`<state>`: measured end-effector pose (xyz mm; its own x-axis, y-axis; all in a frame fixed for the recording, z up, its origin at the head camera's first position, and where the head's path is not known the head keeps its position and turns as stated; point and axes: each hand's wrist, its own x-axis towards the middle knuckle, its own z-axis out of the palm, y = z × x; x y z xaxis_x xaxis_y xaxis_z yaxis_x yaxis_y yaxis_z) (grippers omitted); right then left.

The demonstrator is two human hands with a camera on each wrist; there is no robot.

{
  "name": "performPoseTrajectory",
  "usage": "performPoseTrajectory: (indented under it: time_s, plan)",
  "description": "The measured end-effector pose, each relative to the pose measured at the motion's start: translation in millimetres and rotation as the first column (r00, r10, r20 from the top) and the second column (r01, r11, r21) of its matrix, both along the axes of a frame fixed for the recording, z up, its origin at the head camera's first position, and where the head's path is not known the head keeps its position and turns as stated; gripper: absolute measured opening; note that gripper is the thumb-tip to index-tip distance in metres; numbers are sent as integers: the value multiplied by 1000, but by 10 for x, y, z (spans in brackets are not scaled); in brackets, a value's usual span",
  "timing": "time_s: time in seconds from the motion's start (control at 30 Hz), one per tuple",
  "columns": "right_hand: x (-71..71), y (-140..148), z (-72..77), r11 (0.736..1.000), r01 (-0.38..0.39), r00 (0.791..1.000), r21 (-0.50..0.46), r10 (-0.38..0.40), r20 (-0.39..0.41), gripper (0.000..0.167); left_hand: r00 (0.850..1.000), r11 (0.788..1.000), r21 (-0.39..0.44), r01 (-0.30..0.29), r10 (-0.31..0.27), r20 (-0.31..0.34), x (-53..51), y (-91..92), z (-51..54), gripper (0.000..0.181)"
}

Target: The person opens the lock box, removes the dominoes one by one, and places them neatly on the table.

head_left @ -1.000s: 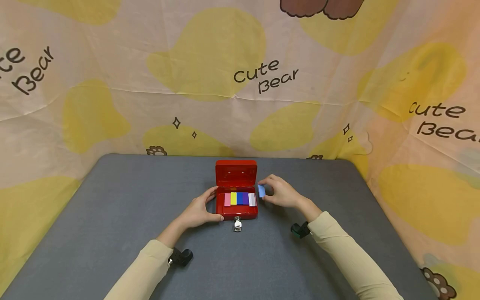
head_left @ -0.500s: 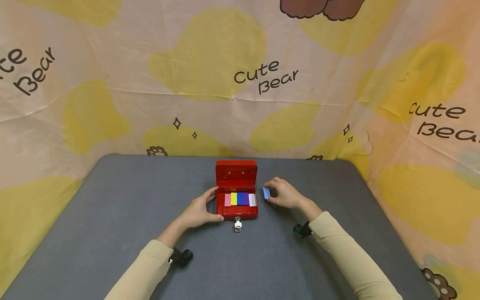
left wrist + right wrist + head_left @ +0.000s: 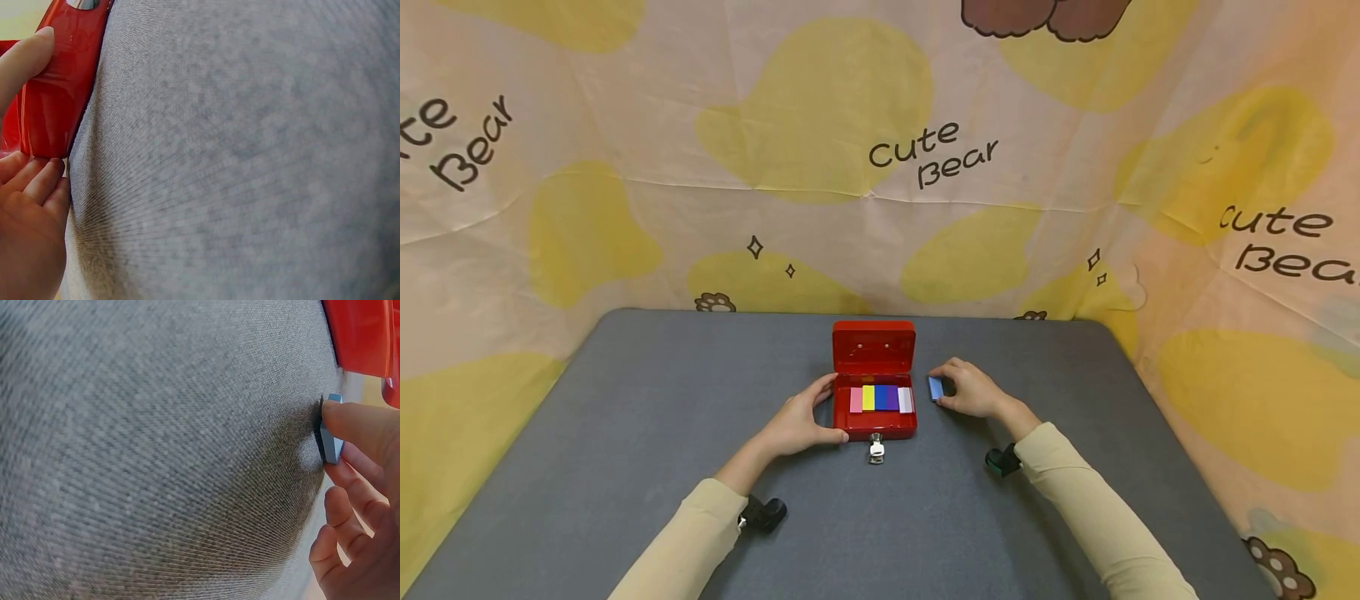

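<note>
Light blue block: out on the table side, at 3 o'clock from the red box, just beside it, not touching. I've got it pinched in my right hand, thumb on one face, fingertips on the other; remaining fingers loosely bent. Can't tell if its lower edge bears on the table or sits just above it.

My left hand grips the red box on its 9 o'clock side: thumb at the front corner near 7, fingertips against the end wall.

Red box has its lid up at 12 o'clock, metal latch hanging out at 6. Inside, a row running from 9 to 3: pink block, yellow block, dark blue block, purple block, white block. The white block is nearest the 3 o'clock wall.

Further out: dark wrist mounts at 7 and 4, pale sleeves running to 7 and 5. Table is grey. Printed backdrop from 9 round through 12 to 3, yellow patches plus "cute Bear" lettering.
</note>
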<state>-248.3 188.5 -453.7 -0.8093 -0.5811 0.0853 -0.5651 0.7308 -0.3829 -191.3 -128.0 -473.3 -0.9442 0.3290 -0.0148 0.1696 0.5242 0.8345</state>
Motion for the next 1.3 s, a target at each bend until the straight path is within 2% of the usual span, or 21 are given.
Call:
performPoseTrajectory:
  time_s: [0.87, 1.17, 1.3]
  plan:
    - [14, -15, -49, 1000, 19, 1000, 5, -19, 17, 42, 1000, 1000, 6, 4, -4, -5, 25, 4, 5, 93]
    - [27, -13, -7, 1000, 27, 999, 11, -27, 20, 44, 1000, 1000, -5, 1, -1, -5, 10, 1, -11, 94]
    - [37, -21, 39, 999, 35, 999, -28, -35, -2, 41, 1000, 1000, 5, 3, -3, -5, 11, -4, -16, 93]
